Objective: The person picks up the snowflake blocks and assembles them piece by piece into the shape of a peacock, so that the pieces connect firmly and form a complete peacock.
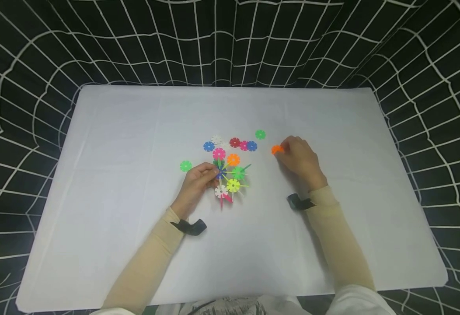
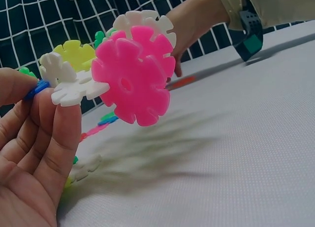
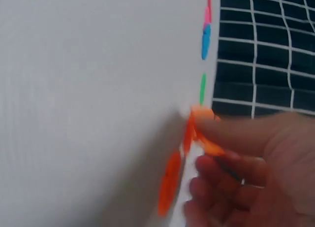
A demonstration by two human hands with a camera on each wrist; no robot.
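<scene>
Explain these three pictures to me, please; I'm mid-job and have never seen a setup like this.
There's no machine: a person works with bare hands. The wide picture comes from a camera worn on the head, looking down; the others come from a camera on each wrist. The left hand holds a cluster of joined notched discs, pinching a blue disc. The right hand pinches an orange disc, with another orange piece close by. More loose discs, including green and red, lie on the white table.

Beige sleeves (image 1: 145, 258), black wrist straps (image 1: 193, 228), white cuffs (image 1: 360, 301).
</scene>
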